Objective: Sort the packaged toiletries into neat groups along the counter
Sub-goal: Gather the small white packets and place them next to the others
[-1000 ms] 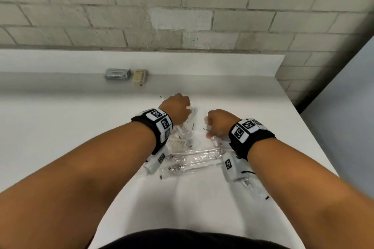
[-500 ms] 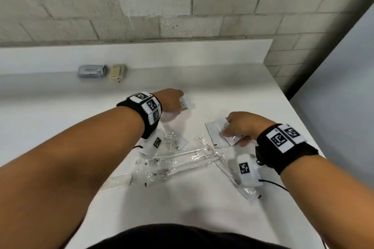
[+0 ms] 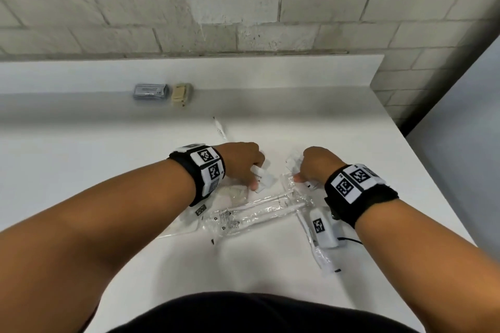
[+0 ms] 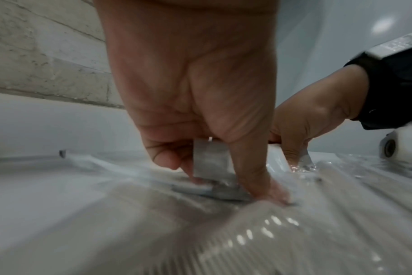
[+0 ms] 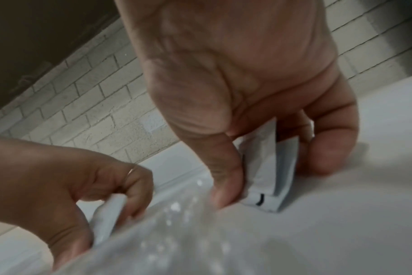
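**Inspector A:** Both hands have drawn back together since half a second ago. Then, the left hand reached out toward the back of the counter and the right hand sat out to the side; now we find them close together over the pile.

**Inspector B:** Agreed. We read that as a return for more, with sorting under way and most of the pile unsorted. What does each hand hold?

**Inspector A:** We note the left thumb and fingers pinching a small white sachet, its lower edge down on the clear wrapping. Knuckles up, wrist raised.

**Inspector B:** And the right pinches flat white packets between thumb and curled fingers, their edges resting on the counter. How many, we cannot tell.

**Inspector A:** Remaining stock: two long clear-wrapped toothbrushes lying just before the hands, and a wrapped comb beside the left wrist. One slim sachet lies apart toward the back.
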